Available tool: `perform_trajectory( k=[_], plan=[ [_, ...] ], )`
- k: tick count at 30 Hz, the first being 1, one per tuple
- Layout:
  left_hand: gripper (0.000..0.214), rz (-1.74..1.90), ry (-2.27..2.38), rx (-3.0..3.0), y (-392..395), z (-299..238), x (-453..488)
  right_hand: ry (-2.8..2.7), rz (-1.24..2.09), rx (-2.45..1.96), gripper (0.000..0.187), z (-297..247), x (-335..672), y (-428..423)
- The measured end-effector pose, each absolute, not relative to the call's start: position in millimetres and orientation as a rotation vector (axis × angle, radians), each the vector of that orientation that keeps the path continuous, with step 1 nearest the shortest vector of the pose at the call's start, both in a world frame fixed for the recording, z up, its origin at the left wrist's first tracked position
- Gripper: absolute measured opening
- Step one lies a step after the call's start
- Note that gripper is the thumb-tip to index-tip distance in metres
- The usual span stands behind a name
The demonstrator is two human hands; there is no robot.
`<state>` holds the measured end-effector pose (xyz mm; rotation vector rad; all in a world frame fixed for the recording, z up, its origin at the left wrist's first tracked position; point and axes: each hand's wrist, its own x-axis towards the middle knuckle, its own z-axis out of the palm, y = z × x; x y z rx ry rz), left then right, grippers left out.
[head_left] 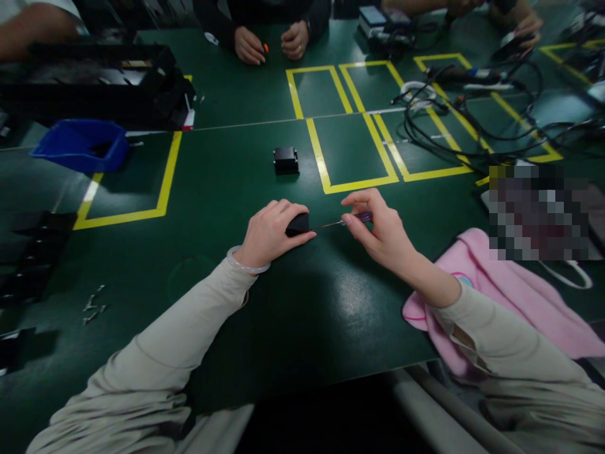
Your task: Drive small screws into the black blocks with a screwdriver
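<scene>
A: Biggest thing first, pls?
B: Green worktable (236, 183), w/ yellow tape outlines (362, 184) on it. Then a long black rack (163, 94), far L side.
A: R side?
B: Pink fleece cloth (510, 290) by the near edge, under the R forearm. Beyond it, tangled black cables (491, 153) across some of the tape.
A: Next size down?
B: Blue plastic bin (75, 157), just this side of the rack. Co-worker's hands (250, 45) rest on the far edge, opp. the wearer.
A: And the wearer's?
B: L hand (274, 230) curled over a small black block (299, 224), thumb along its near side, holding it down on the tbl, approx. centre. R hand (378, 233) half-closed, screwdriver (363, 216) handle pinched btwn thumb & fingers.
A: Where's the tip?
B: Shaft pts left, nearly level, tip at the block's R end by the L thumb. Can't tell if it's in a screw head.
A: Any other small stuff?
B: Second black block (286, 160), on the tbl beyond the L hand, well apart from it. Smallest: loose screws (89, 308), scattered near L, beside the L sleeve.
</scene>
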<state>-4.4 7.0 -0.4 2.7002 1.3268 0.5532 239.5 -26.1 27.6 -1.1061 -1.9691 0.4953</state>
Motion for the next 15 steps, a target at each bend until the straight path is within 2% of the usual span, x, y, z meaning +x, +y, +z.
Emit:
perform_trajectory(
  k=[11, 15],
  plan=[
    [0.044, 0.55, 1.327, 2.708, 6.9, -0.2, -4.5, -1.982, 0.435, -1.059, 0.008, 27.4, 238.2, -26.8],
    [0.044, 0.544, 1.326, 2.706, 6.6, 0.9, -4.3, -2.036, 0.431, -1.06, 0.013, 29.6, 239.4, -27.2]
  ],
)
